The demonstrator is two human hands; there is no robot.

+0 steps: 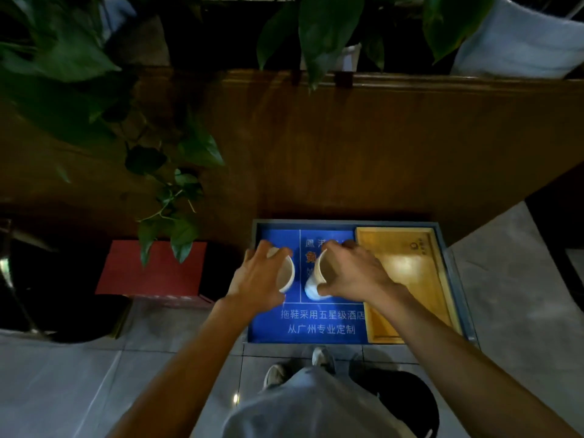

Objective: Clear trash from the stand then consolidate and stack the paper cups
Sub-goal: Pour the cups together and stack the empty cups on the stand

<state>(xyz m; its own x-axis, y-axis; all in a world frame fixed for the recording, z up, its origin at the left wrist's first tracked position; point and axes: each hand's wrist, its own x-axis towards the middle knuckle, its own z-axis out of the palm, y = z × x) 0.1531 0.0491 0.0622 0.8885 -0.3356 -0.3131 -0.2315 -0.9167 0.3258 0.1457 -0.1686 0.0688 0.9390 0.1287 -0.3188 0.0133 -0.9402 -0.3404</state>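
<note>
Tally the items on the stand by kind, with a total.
Paper cups: 2, the left cup in the left hand, the right cup in the right hand
Wooden tray: 1
Blue printed sign: 1
Total: 4

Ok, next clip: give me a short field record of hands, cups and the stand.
left hand: grips a paper cup, tilted
right hand: grips second paper cup, tilted
cups: side by side, apart, not stacked
stand: blue sign on left, wooden tray on right
trash: none visible on stand
</note>
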